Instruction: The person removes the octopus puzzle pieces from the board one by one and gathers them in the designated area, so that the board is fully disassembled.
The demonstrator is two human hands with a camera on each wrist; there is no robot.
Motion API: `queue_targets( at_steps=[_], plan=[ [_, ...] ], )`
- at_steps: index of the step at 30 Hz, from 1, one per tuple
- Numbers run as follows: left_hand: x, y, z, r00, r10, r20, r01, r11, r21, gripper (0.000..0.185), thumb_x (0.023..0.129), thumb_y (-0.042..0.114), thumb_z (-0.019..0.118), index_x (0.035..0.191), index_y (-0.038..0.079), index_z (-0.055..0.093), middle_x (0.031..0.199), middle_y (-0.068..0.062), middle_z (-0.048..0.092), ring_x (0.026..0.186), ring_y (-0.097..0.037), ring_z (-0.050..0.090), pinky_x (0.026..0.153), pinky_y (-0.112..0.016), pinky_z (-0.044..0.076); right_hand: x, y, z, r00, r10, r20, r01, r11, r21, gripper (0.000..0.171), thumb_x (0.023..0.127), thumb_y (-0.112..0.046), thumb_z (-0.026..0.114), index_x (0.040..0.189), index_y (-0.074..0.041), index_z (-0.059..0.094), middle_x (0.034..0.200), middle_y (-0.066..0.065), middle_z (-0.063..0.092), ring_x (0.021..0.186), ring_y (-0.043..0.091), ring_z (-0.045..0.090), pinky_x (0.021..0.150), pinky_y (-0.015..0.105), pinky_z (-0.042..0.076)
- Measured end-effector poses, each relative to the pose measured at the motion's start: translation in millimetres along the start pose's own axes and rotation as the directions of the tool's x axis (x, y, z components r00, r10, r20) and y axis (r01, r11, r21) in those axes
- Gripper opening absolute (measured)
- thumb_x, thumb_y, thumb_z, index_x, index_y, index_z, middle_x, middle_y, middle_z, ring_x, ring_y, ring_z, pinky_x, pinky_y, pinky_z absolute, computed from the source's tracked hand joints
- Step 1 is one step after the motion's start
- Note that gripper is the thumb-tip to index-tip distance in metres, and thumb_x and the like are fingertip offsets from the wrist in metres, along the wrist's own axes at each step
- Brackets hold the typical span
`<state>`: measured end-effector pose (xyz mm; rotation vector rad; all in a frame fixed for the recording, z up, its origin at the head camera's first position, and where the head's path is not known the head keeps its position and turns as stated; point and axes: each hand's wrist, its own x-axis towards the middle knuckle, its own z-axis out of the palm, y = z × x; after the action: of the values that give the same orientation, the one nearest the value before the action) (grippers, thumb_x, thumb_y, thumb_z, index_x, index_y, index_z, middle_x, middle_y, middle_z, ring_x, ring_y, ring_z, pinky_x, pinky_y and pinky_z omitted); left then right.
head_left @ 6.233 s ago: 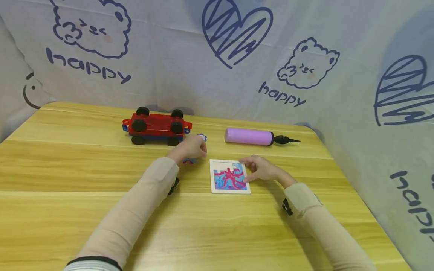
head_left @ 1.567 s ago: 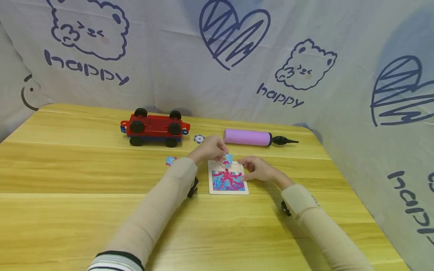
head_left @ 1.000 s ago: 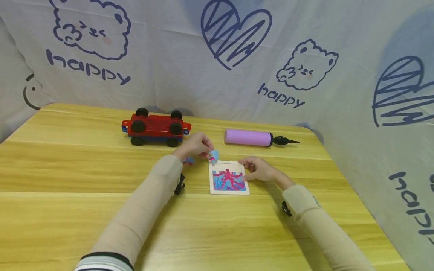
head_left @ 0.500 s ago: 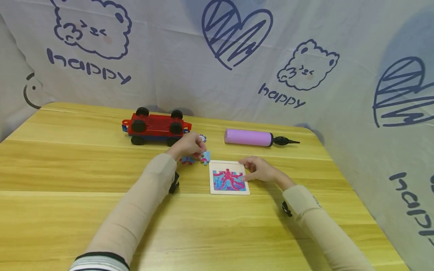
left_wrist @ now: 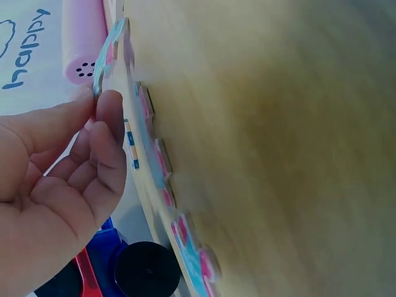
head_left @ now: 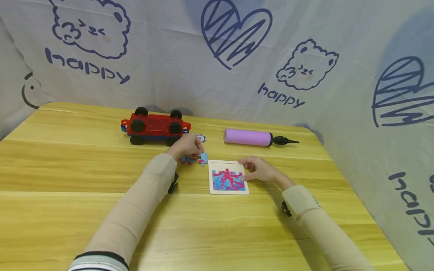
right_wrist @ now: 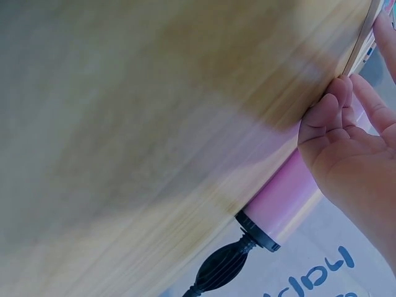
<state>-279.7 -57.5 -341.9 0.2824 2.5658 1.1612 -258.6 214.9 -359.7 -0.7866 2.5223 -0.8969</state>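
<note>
My left hand [head_left: 187, 146] pinches a blue and pink jigsaw piece [head_left: 203, 158] between thumb and finger, just left of the puzzle tray. In the left wrist view the held piece [left_wrist: 110, 54] stands tilted on edge above the table. Further pieces [head_left: 187, 160] lie under and beside that hand, partly hidden by it. The square white puzzle tray [head_left: 213, 191] bears a pink octopus picture [head_left: 228, 180] in its lower part; its top strip is bare. My right hand [head_left: 259, 168] holds the tray's right side, thumb on the right edge and a finger at the upper corner.
An overturned red and blue toy car chassis [head_left: 155, 126] with black wheels lies at the back left. Beside it is a round blue and white chip [head_left: 201, 138], partly covered by the left hand. A purple hand pump [head_left: 248, 137] with black nozzle lies behind the tray.
A piece seen in the tray's upper right corner 6.2 s ago is gone from there. My left hand has carried its piece from the tray's top edge leftward and lower. The right hand stays.
</note>
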Motion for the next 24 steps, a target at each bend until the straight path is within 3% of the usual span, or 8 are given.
queue_targets(
  at_steps=[6, 16, 24],
  plan=[
    [0.9, -0.2, -1.0, 1.0, 0.014, 0.021, -0.015, 0.998, 0.068, 0.007, 0.081, -0.003, 0.059, 0.08, -0.003, 0.065, 0.065, -0.007, 0.059, 0.052, -0.013, 0.048, 0.052, -0.022, 0.042, 0.2, -0.9, -0.2, 1.0, -0.008, 0.001, 0.008, 1.0, -0.006, 0.055, 0.076, -0.007, 0.07, 0.122, 0.01, 0.046, 0.087, 0.009, 0.047, 0.074, 0.018, 0.038, 0.064, 0.025, 0.036],
    [3.3, -0.4, 0.0, 1.0, 0.009, 0.021, -0.011, 0.993, 0.121, 0.007, 0.081, -0.001, 0.061, 0.084, -0.002, 0.067, 0.075, -0.009, 0.062, 0.061, -0.017, 0.055, 0.059, -0.025, 0.046, 0.4, -0.8, -0.8, 1.0, -0.011, 0.004, 0.011, 1.0, 0.002, 0.054, 0.076, -0.007, 0.07, 0.122, 0.01, 0.046, 0.087, 0.01, 0.047, 0.073, 0.018, 0.038, 0.064, 0.025, 0.036],
    [2.4, 1.8, 1.8, 0.998, 0.061, 0.023, -0.064, 0.984, 0.165, 0.008, 0.082, 0.005, 0.061, 0.084, -0.001, 0.065, 0.072, -0.006, 0.059, 0.062, -0.016, 0.053, 0.058, -0.024, 0.045, 0.5, 1.1, -1.3, 0.999, -0.036, 0.01, 0.036, 0.999, -0.011, 0.052, 0.076, -0.007, 0.07, 0.12, 0.01, 0.048, 0.087, 0.011, 0.047, 0.073, 0.019, 0.038, 0.063, 0.026, 0.035]
  ],
)
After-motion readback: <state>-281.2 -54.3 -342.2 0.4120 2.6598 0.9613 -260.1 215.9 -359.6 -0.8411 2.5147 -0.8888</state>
